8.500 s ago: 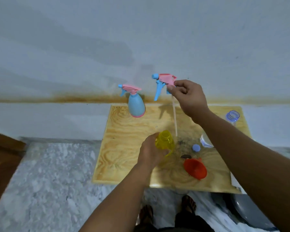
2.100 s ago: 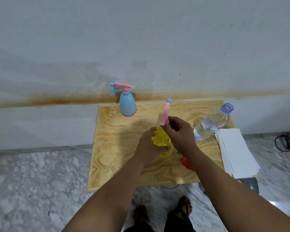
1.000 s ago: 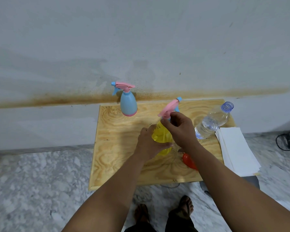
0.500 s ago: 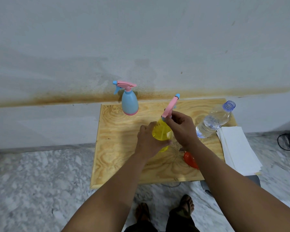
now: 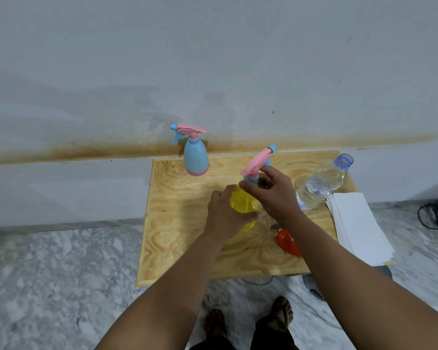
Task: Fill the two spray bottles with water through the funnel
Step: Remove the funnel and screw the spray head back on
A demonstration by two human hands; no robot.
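A yellow spray bottle stands mid-board, and my left hand grips its body. On its neck sits the pink and blue trigger head. My right hand pinches the collar under that head with thumb and fingers. A blue spray bottle with its own pink head stands upright at the board's back left. The red funnel lies on its side near the front right, partly hidden by my right forearm. An uncapped clear water bottle, partly filled, stands at the right.
Everything sits on a small plywood board against a stained wall. A stack of white paper lies at the board's right edge. Below is marble floor, with my sandalled feet and a black cable at far right.
The trigger head, lifted clear of the bottle 8.5 s ago, now sits on the yellow bottle's neck. Over the last second my right hand has shifted round the collar and the nozzle has swung.
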